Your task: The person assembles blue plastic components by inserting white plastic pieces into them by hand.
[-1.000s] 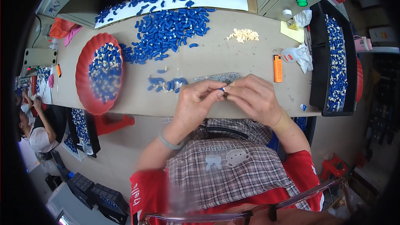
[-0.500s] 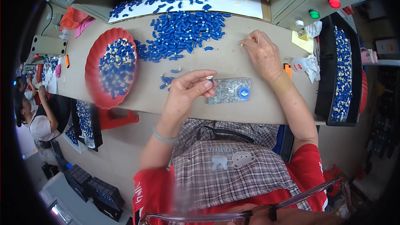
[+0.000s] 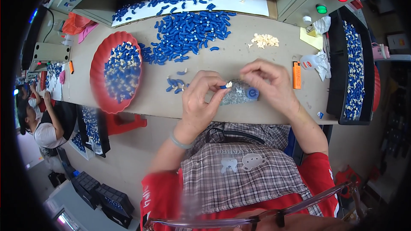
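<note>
- Left hand (image 3: 199, 98): thumb and forefinger pinch one blue tube (image 3: 223, 87) with a cream tip (image 3: 229, 84).
- The tube is held above the worktop (image 3: 171, 108), just left of the right hand (image 3: 276, 86) and by the near-left part of the slab as seen from above.
- Its long axis runs nearly sideways, left to right, tilted slightly up in view at the right; the cream end points right, toward the right hand, and the plain end lies at the left fingers.
- Right hand: fingers bent, fingertips blurred and apart from the tube; whether they grip anything I cannot tell.
- One speckled slab (image 3: 234, 98), partly hidden by the hands, its long side running left to right; one blue disc (image 3: 252, 93) at its right end.
- Left of the left hand, a small group of loose tubes (image 3: 173, 81), at least four, lying at mixed angles.
- One large blue heap (image 3: 192, 30), too dense to count, pointing every way.
- One cream heap (image 3: 264, 40), uncounted.
- One red bowl (image 3: 95, 79) of blue and cream pieces.
- On the right: one orange lighter (image 3: 296, 75), one white bottle (image 3: 309, 62), one black tray (image 3: 337, 66).
</note>
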Demonstrator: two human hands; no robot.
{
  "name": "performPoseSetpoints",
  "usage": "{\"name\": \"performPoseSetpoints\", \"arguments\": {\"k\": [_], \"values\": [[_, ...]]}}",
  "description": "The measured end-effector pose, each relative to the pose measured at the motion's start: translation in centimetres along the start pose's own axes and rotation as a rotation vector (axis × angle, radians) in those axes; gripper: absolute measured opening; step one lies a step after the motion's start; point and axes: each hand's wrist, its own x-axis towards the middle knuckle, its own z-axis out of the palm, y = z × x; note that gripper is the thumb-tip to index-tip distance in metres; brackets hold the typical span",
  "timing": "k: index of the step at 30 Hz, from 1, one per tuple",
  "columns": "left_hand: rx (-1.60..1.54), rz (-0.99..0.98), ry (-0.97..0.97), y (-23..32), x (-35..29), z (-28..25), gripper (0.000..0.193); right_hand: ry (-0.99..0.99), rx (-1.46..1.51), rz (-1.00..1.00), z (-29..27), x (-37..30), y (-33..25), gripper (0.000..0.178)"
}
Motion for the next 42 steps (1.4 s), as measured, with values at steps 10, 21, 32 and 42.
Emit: {"name": "performPoseSetpoints", "arguments": {"k": [10,21,32,42], "values": [[0.137,0.302,-0.01,0.2,-0.5,0.6,0.027,-0.153,0.49,0.226,1.6,-2.1,-0.2,0.007],[0.123,0.366,-0.044,0.5,-0.7,0.6,0.023,-0.175,0.648,0.367,1.5,-3.1,-1.0,0.008],[0.169,0.444,-0.002,0.5,-0.5,0.4,0.023,-0.062,0.666,0.346,2.8,-3.6,-1.3,0.005],[0.075,0.24,0.002,0.5,-0.6,0.0,0.021,-0.138,0.492,0.327,1.6,-2.6,-2.0,0.011]]}}
